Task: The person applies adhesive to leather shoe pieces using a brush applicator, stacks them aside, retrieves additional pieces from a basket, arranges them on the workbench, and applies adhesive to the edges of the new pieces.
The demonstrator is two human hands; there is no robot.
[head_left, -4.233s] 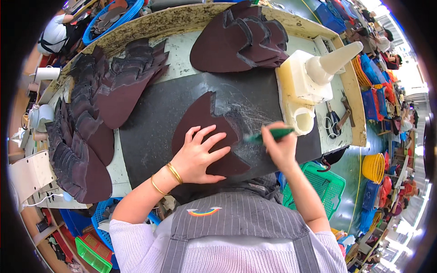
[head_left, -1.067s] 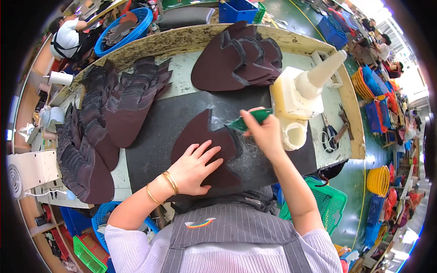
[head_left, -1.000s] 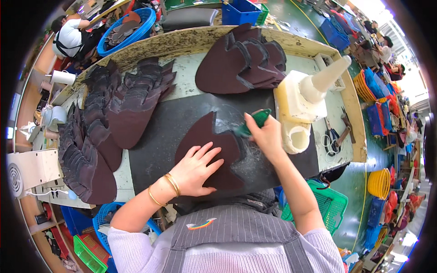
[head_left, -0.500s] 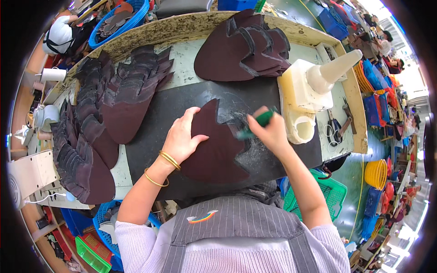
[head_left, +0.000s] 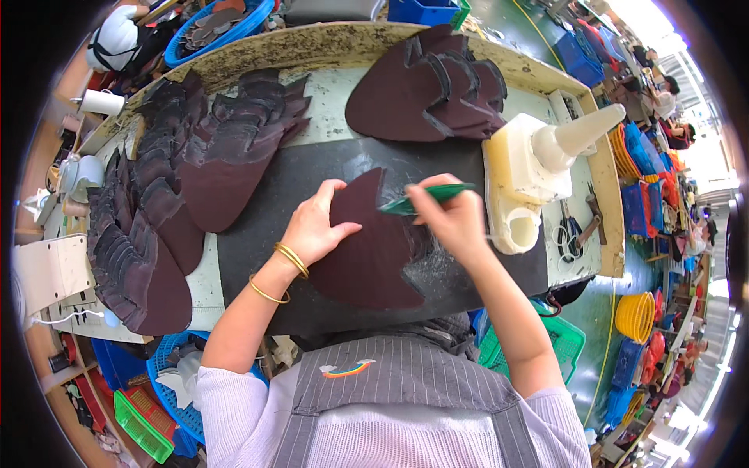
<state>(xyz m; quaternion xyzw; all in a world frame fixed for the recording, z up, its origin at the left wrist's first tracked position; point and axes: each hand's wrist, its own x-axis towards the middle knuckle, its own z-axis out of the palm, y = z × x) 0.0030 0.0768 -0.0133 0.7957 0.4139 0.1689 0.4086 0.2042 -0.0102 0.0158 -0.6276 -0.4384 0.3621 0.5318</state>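
A dark maroon, leather-like cut piece (head_left: 363,257) with one curved side and one jagged side lies on the black mat (head_left: 257,273) in front of me. My left hand (head_left: 312,226) rests on its curved side, thumb and fingers apart, pressing it flat. In my right hand (head_left: 456,214) is a flat green spreader (head_left: 402,205), gripped between thumb and fingers. Its tip is at the upper part of the jagged edge, where a dark band runs along the notches. To the right stands a squat white bottle (head_left: 538,160) with a long cone nozzle and yellowish contents.
Overlapping similar pieces (head_left: 226,187) fan out on the left, and another stack (head_left: 398,97) sits at the back. Scissors (head_left: 573,234) and a hammer (head_left: 597,222) lie far right. A raised wooden rim (head_left: 312,47) borders the table. Thread spools (head_left: 101,102) stand at far left.
My right hand has moved the green spreader up and left along the jagged edge, from the middle notch to the upper one. My left hand stays on the piece.
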